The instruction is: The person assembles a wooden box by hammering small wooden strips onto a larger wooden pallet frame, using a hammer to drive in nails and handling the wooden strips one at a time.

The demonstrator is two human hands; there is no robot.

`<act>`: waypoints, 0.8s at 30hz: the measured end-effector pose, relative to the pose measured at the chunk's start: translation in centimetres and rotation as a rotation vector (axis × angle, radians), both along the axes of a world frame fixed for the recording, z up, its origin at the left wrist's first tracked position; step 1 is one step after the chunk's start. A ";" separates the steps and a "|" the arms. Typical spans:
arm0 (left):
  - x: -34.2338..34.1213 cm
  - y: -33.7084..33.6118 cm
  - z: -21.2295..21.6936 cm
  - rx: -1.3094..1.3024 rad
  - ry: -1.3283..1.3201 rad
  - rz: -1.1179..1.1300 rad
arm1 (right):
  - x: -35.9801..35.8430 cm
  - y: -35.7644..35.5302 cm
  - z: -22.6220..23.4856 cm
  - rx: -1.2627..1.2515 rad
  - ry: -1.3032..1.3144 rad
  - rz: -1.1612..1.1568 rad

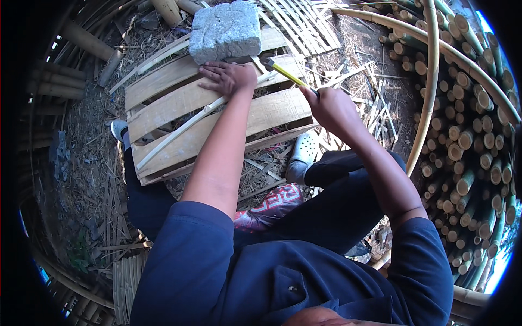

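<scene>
My left hand (229, 79) lies flat with fingers spread at the foot of a grey stone block (225, 32). Beneath it is a low slatted wooden platform (217, 117). A thin pale bamboo strip (176, 132) runs slantwise across the slats and passes under my left hand and wrist. In my right hand (334, 106), closed around it, is a yellow-handled hammer (288, 72). Its dark head points away from me, close to the strip's far end and right of my left hand. The exact outline of the head is hard to make out.
Cut bamboo poles (462, 136) are stacked high on the right, with a long curved pole (428, 98) in front. A slatted bamboo panel (302, 24) lies beyond the platform. Bamboo scraps litter the ground. A white clog (304, 148) is on my foot beside the platform.
</scene>
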State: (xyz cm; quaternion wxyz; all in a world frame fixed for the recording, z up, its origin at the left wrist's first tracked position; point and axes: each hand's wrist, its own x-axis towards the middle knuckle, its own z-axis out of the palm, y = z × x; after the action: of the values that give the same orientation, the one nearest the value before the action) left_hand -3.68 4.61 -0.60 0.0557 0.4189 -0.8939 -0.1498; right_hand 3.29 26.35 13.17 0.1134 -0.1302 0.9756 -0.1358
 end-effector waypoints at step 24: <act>-1.4 -0.2 -1.6 0.019 0.124 0.025 | -2.8 0.6 -1.2 -0.319 -0.229 -0.274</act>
State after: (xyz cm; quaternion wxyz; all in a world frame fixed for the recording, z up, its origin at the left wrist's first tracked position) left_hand -5.09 4.44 -2.17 0.1087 0.4203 -0.8821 -0.1830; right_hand 0.49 26.95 11.92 0.1818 0.0035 0.9312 -0.3160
